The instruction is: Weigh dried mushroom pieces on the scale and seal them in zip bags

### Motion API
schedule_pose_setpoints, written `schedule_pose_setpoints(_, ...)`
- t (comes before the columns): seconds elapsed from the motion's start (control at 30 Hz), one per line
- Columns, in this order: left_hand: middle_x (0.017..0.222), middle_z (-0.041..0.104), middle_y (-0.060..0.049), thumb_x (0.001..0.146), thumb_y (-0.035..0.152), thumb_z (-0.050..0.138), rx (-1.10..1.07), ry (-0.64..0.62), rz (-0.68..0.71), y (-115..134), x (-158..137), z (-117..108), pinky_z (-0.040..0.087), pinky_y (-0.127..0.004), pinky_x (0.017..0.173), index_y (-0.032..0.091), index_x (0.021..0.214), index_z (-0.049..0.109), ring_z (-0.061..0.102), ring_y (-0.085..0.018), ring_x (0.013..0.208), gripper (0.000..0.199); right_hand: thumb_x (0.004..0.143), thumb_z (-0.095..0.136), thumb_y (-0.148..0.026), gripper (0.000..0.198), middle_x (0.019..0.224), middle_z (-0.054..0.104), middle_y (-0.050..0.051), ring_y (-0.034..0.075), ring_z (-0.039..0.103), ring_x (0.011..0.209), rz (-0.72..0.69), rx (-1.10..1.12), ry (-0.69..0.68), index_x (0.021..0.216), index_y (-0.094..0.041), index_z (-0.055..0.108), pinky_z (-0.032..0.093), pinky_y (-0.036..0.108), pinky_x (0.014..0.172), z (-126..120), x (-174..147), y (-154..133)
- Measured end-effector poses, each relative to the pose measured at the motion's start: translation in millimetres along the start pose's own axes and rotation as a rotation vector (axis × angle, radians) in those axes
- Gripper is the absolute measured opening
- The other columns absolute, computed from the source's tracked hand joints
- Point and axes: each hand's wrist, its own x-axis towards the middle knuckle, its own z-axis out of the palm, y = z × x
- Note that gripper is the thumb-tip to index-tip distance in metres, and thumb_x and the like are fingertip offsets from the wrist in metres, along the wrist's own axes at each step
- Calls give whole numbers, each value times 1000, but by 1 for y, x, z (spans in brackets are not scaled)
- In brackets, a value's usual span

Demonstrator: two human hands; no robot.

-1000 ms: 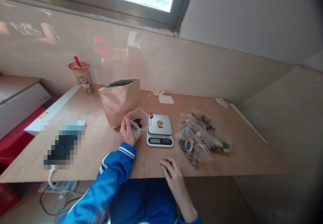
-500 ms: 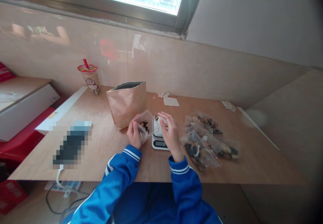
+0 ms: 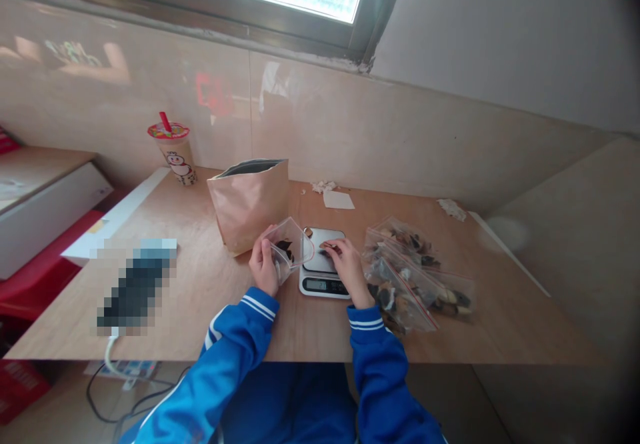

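Observation:
My left hand (image 3: 263, 265) is closed around a clear zip bag (image 3: 291, 247), its mouth spread wide, with dark dried pieces (image 3: 286, 251) inside. Over the white digital scale (image 3: 320, 244), my right hand (image 3: 346, 263) pinches a small brown dried piece (image 3: 327, 247) between its fingertips. Another brown bit (image 3: 309, 232) lies at the far left corner of the weighing plate. The scale's display (image 3: 324, 286) is lit, but its digits are too small to read surely. Behind my left hand a brown paper pouch (image 3: 250, 201) stands upright with its top gaping.
Several zip bags of dried pieces (image 3: 415, 277) are heaped right of the scale. A phone-like blurred object (image 3: 137, 284) with a cable lies at left. A drink cup (image 3: 177, 157) stands far left. Paper scraps (image 3: 339, 199) lie near the tiled wall (image 3: 350, 137).
My right hand has come down and right, from open fingers above the scale to a pinch on a brown dried piece at its plate. The left hand still holds the bag.

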Motion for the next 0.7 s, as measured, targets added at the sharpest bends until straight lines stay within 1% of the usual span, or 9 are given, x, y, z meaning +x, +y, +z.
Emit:
schedule_pose_setpoints(0.1, 119, 68, -12, 90, 51, 52, 20, -7, -8, 0, 0, 0, 49, -38, 99, 17, 117, 66, 64, -24, 111, 46, 88, 59, -31, 17, 93, 67, 7, 19, 64, 83, -22, 153, 51, 93, -20, 71, 54, 34, 79, -7, 10, -33)
schedule_pose_setpoints(0.2, 119, 68, -12, 89, 52, 52, 33, -13, -6, -1, 1, -1, 49, -39, 99, 17, 117, 67, 64, -24, 112, 47, 88, 61, -29, 17, 99, 68, 6, 18, 65, 91, -95, 293, 39, 100, -22, 71, 53, 31, 82, -9, 16, -70)
schedule_pose_setpoints(0.3, 120, 67, -12, 89, 52, 52, 34, -17, -10, -3, 1, -3, 49, -39, 100, 18, 117, 67, 63, -25, 113, 46, 89, 61, -29, 18, 97, 69, 4, 17, 65, 88, -131, 322, -3, 103, -23, 70, 53, 29, 79, -8, 18, -96)
schedule_pose_setpoints(0.37, 120, 67, -12, 89, 52, 52, 27, -24, -25, -4, 1, -3, 48, -40, 101, 17, 117, 67, 63, -25, 114, 47, 88, 63, -31, 23, 100, 69, 4, 17, 64, 90, -171, 278, -70, 109, -24, 68, 53, 30, 80, -8, 19, -103)
schedule_pose_setpoints(0.43, 120, 67, -12, 89, 52, 52, 15, -23, -32, -3, 1, -3, 48, -40, 101, 17, 117, 66, 63, -24, 113, 47, 88, 63, -33, 28, 109, 68, 5, 19, 62, 98, -214, 218, -100, 115, -25, 65, 51, 33, 86, -8, 18, -101)
schedule_pose_setpoints(0.5, 121, 67, -12, 90, 51, 52, 4, -5, -21, -2, 2, -3, 49, -38, 99, 17, 117, 66, 64, -24, 112, 46, 93, 54, -33, 26, 114, 65, 6, 20, 59, 104, -194, 182, -17, 116, -25, 63, 49, 34, 89, -8, 15, -90)
schedule_pose_setpoints(0.57, 123, 66, -12, 90, 52, 51, -11, 17, -10, -1, 2, -1, 51, -37, 97, 18, 115, 67, 64, -23, 112, 45, 97, 43, -29, 26, 110, 65, 7, 20, 59, 102, -123, 141, 69, 111, -23, 64, 49, 36, 87, -5, 10, -72)
schedule_pose_setpoints(0.6, 123, 66, -12, 90, 52, 51, -22, 23, -10, -1, 3, -1, 51, -36, 96, 18, 115, 67, 64, -23, 112, 45, 97, 41, -26, 26, 106, 65, 8, 21, 59, 100, -99, 100, 67, 108, -22, 65, 49, 37, 87, -2, 7, -61)
schedule_pose_setpoints(0.7, 121, 67, -12, 89, 52, 52, -44, 12, -11, -1, 3, -1, 51, -36, 97, 18, 116, 66, 63, -23, 113, 45, 90, 49, -20, 23, 106, 64, 8, 24, 56, 103, -125, -68, -97, 106, -22, 66, 47, 42, 93, 10, -5, -34)
